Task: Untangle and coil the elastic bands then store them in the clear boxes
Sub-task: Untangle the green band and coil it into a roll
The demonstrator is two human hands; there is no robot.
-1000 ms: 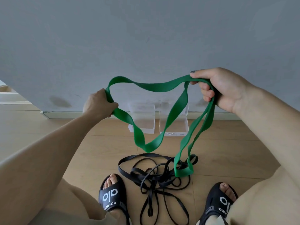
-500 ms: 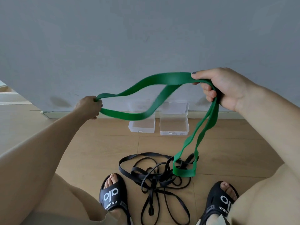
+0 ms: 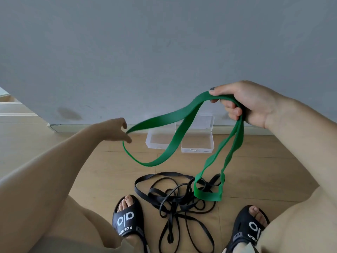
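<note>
Wooden floor (image 3: 63,161) meets a grey wall (image 3: 164,52). I see my left hand (image 3: 113,131) with fingers loosely spread, holding nothing, beside the green band (image 3: 164,157). Two clear boxes (image 3: 197,143) sit open (black bands (image 3: 173,201) tangled nearer me). My right hand (image 3: 244,103) grips the green band.
</note>
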